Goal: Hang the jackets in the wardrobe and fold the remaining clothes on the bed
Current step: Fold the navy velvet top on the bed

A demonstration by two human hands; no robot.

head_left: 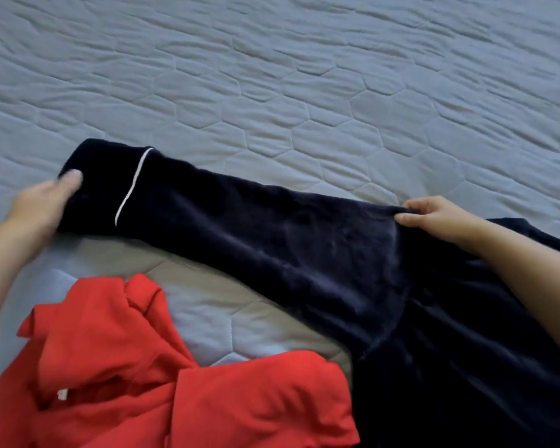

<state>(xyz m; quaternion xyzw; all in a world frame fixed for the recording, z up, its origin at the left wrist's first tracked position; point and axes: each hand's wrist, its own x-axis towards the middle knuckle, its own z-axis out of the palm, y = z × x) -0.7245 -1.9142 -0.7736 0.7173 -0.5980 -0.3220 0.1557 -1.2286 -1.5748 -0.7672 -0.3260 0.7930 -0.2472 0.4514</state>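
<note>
On my feed the navy sleeve (240, 221) runs L-to-R, L hand (42, 202) gripping its cuff (104, 179), R hand (434, 215) pinching the shoulder end (red top (143, 367) nearer L).

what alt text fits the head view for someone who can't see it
Two bare hands stretch the sleeve of a dark navy garment across a quilted grey-blue bedspread: the left hand grips its white-piped cuff, the right hand pinches the fabric near the shoulder. A crumpled red garment lies nearer the camera.
</note>
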